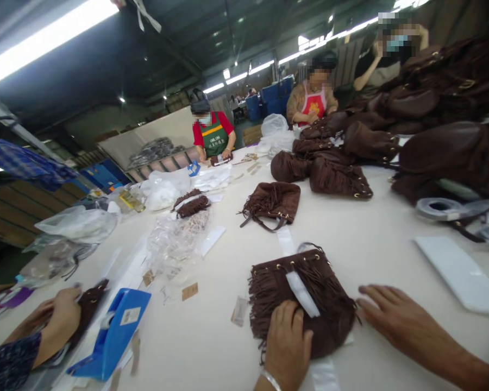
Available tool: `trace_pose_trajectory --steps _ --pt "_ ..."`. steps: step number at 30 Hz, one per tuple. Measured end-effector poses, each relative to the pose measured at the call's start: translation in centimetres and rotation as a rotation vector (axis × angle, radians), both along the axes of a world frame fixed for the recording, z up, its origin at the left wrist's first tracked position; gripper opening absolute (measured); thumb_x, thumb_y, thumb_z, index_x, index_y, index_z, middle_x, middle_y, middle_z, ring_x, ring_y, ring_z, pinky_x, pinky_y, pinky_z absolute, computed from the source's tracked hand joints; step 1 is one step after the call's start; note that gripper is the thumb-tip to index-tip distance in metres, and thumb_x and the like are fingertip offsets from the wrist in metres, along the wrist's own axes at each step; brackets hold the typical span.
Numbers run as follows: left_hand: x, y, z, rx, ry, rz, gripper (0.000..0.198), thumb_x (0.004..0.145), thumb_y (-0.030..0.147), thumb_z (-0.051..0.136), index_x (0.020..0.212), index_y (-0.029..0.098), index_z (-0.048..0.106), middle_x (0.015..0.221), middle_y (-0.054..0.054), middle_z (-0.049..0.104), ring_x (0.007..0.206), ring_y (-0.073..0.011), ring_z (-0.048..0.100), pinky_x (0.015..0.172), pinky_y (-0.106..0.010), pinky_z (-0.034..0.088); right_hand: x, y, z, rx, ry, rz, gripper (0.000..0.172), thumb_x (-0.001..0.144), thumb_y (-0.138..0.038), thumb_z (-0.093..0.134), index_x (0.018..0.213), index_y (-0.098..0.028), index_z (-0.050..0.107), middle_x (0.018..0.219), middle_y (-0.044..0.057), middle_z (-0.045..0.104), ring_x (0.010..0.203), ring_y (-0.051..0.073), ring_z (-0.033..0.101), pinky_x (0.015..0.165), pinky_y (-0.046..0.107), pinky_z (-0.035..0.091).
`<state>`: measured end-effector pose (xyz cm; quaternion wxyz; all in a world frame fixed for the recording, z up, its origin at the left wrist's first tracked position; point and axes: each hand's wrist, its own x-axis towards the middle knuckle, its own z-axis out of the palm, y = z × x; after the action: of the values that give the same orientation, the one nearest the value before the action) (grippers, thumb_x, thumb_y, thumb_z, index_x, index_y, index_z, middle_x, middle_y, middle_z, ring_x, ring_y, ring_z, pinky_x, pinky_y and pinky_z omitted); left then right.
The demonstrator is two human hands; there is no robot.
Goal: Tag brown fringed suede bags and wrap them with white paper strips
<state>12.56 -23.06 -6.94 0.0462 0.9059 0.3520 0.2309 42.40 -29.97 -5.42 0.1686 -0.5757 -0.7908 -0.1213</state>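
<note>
A dark brown fringed handbag lies flat on the table in front of me, gold eyelets along its top edge. Across its front runs a white strip, and more of a white strip shows from under the bag at top and bottom. My left hand, with a bracelet at the wrist, rests on the bag's lower left part, fingers stretched out. At the bag's right side, my right hand is spread low over the table, its fingertips near the fringe; whether they touch it I cannot tell.
A co-worker's hands handle a brown item at the left, beside a blue tape dispenser. Another fringed bag lies farther back. Brown bags pile up at the right, near tape rolls and a white stack. Clear plastic lies mid-left.
</note>
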Motion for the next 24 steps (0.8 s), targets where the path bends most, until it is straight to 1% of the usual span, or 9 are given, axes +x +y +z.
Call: trace_pose_trajectory --steps 2,4,8,11,14,17,19,21,24 --pt "0.0 -0.1 0.4 -0.013 0.016 0.002 0.037 0.087 0.022 0.056 0.124 0.017 0.056 0.128 -0.014 0.057 0.121 -0.0278 0.052 0.102 -0.049 0.049 0.3 0.3 2.1 0.039 0.035 -0.255 0.018 0.093 -0.029 0.05 0.098 -0.024 0.066 0.123 0.016 0.059 0.111 0.034 0.055 0.087 0.051 0.045" --pt "0.1 -0.1 0.7 -0.035 0.031 -0.004 0.037 0.088 0.019 0.055 0.125 0.017 0.055 0.129 -0.013 0.056 0.123 -0.0271 0.051 0.104 -0.049 0.047 -1.7 1.4 4.0 0.023 0.117 -0.307 0.026 0.094 -0.03 0.048 0.114 -0.019 0.061 0.134 0.017 0.052 0.123 0.034 0.048 0.098 0.053 0.041" --pt "0.3 0.1 0.9 -0.067 0.035 -0.03 0.038 0.088 0.017 0.054 0.126 0.016 0.053 0.13 -0.013 0.056 0.124 -0.0267 0.05 0.104 -0.049 0.047 -6.9 4.7 3.9 -0.137 0.204 0.04 0.037 0.092 -0.03 0.052 0.127 -0.019 0.054 0.144 0.014 0.044 0.134 0.031 0.038 0.107 0.051 0.037" --pt "0.3 0.2 0.9 -0.061 0.031 -0.028 0.038 0.088 0.017 0.054 0.127 0.016 0.053 0.13 -0.013 0.056 0.124 -0.0268 0.05 0.104 -0.048 0.047 -6.9 5.9 2.2 -0.173 0.192 0.116 0.029 0.092 -0.032 0.053 0.118 -0.02 0.059 0.141 0.014 0.047 0.133 0.031 0.04 0.107 0.053 0.036" --pt "0.2 0.3 0.8 -0.042 0.025 -0.029 0.038 0.089 0.018 0.053 0.127 0.016 0.053 0.13 -0.014 0.056 0.123 -0.0272 0.051 0.102 -0.049 0.048 -3.6 5.7 1.7 -0.135 0.148 -0.077 0.02 0.094 -0.027 0.049 0.106 -0.019 0.062 0.136 0.015 0.051 0.126 0.031 0.046 0.103 0.053 0.04" --pt "0.2 0.3 0.7 -0.044 0.018 -0.029 0.037 0.089 0.018 0.053 0.127 0.016 0.053 0.13 -0.014 0.056 0.123 -0.0277 0.051 0.102 -0.05 0.048 -1.4 5.3 3.1 -0.059 0.154 -0.398 0.022 0.093 -0.025 0.046 0.107 -0.015 0.06 0.132 0.02 0.051 0.12 0.034 0.05 0.095 0.052 0.046" --pt "0.2 0.3 0.7 -0.048 0.009 -0.031 0.037 0.09 0.018 0.052 0.127 0.016 0.053 0.13 -0.014 0.056 0.124 -0.0279 0.051 0.102 -0.05 0.048 -2.0 5.2 4.2 -0.017 0.183 -0.462 0.027 0.094 -0.026 0.046 0.114 -0.013 0.058 0.135 0.021 0.049 0.122 0.035 0.049 0.096 0.052 0.045" --pt "0.3 0.1 0.6 -0.041 -0.013 -0.01 0.038 0.09 0.019 0.052 0.128 0.015 0.051 0.131 -0.015 0.056 0.125 -0.028 0.05 0.102 -0.049 0.048 -3.8 5.4 4.7 -0.014 0.204 -0.334 0.031 0.094 -0.025 0.046 0.122 -0.014 0.055 0.141 0.019 0.045 0.128 0.032 0.045 0.104 0.05 0.041" --pt "0.3 -0.1 0.6 -0.025 -0.067 0.051 0.047 0.09 0.019 0.053 0.135 0.012 0.043 0.138 -0.019 0.048 0.129 -0.0278 0.047 0.102 -0.047 0.049 -5.7 5.3 3.6 -0.105 0.145 -0.009 0.033 0.094 -0.023 0.048 0.125 -0.021 0.055 0.146 0.011 0.044 0.134 0.029 0.04 0.109 0.049 0.036"
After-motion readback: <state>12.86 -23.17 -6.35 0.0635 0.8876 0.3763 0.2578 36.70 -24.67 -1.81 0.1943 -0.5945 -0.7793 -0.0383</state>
